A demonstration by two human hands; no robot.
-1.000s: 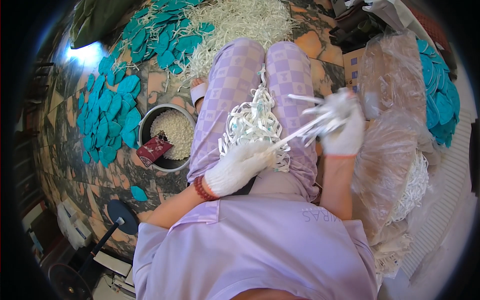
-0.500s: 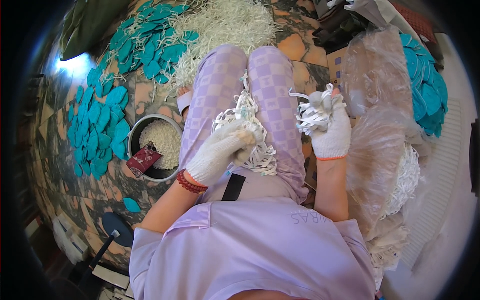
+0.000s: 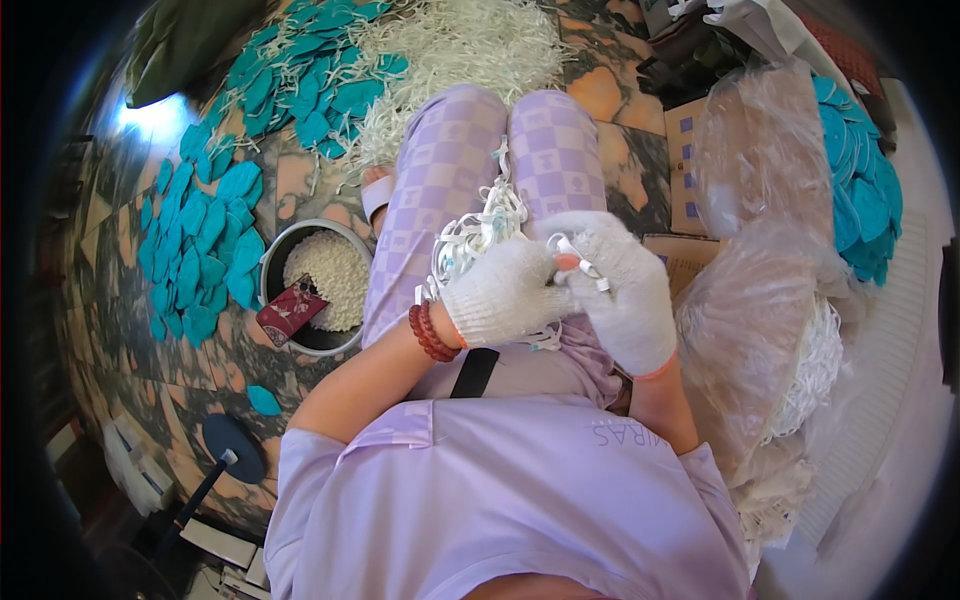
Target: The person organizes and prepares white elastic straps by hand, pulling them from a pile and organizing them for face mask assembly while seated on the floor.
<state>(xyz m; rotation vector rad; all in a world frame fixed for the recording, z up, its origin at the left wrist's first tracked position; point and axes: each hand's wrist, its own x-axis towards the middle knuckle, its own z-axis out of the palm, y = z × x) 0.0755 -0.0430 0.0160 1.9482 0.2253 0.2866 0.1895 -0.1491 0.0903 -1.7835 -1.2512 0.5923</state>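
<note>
Both my hands wear white knit gloves and meet above my lap. My left hand [image 3: 503, 298] is closed, its fingertips against my right hand; what they hold, if anything, is hidden. My right hand [image 3: 630, 295] is closed too, with a bare fingertip showing and a small loop of white strap [image 3: 598, 280] pinched in its fingers. Across my thighs lies a tangled bunch of narrow white straps [image 3: 470, 240] with pale blue bits, partly covered by my left hand. A few strap ends poke out below my hands.
Left of my legs stands a metal pot [image 3: 268, 280] of small white pieces, a dark red packet [image 3: 292, 312] in it. Teal oval pieces [image 3: 195, 240] and a heap of white strips [image 3: 470, 50] cover floor beyond. At right are clear plastic bags [image 3: 750, 290] and a cardboard box [image 3: 685, 150].
My right hand has swung left and inward from beside my right thigh to meet my left hand. The strap bunch it held up is mostly out of sight; a small loop shows.
</note>
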